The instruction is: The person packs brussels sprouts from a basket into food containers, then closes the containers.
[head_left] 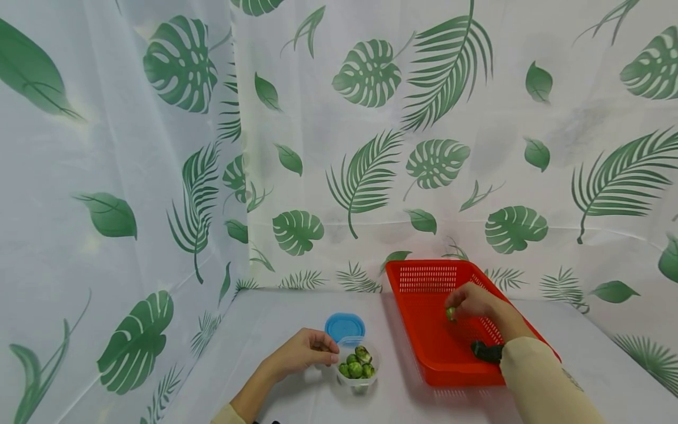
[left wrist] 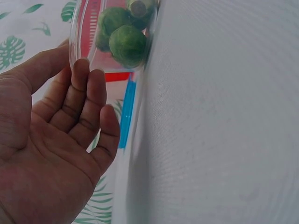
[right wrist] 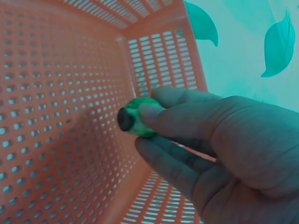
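Observation:
My right hand [head_left: 471, 302] is inside the red basket [head_left: 431, 376], pinching a Brussels sprout [right wrist: 136, 116] between thumb and fingers. Its browned stem end shows in the right wrist view. On the table to the left stands a clear plastic container [head_left: 358, 382] holding several green Brussels sprouts [left wrist: 127, 45]. My left hand [head_left: 312, 351] is at the container's left side, fingertips right at its wall and fingers loosely bent, palm facing up in the left wrist view. Just behind the container lies a round blue lid [head_left: 344, 327].
The slotted basket walls [right wrist: 161, 63] rise around the right hand. A dark object [head_left: 486, 351] shows beside the right sleeve, over the basket. Leaf-printed white curtains [head_left: 371, 194] hang behind and to the left of the white table [head_left: 296, 394].

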`<move>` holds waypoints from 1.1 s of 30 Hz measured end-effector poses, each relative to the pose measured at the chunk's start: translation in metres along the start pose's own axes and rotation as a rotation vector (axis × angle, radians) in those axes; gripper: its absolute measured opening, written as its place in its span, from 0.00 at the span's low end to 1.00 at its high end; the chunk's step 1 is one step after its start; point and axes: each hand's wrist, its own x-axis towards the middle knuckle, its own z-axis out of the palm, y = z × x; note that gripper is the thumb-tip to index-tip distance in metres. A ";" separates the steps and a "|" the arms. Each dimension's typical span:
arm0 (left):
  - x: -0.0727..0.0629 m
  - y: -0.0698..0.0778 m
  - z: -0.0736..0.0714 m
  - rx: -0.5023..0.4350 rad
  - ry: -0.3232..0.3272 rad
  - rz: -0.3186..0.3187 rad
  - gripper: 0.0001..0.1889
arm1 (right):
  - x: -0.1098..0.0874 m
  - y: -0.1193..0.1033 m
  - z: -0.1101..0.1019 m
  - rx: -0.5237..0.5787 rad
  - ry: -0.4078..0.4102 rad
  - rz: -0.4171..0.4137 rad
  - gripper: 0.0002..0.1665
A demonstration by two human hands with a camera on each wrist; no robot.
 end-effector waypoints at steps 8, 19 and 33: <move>0.000 0.001 0.000 -0.001 -0.005 0.005 0.14 | 0.005 -0.007 0.001 0.025 0.057 -0.052 0.19; 0.001 0.000 0.000 -0.007 -0.007 0.005 0.14 | 0.008 -0.032 0.007 0.031 0.100 -0.109 0.20; 0.000 0.000 0.000 -0.003 0.002 0.004 0.15 | 0.015 -0.057 0.006 -0.042 0.156 -0.206 0.16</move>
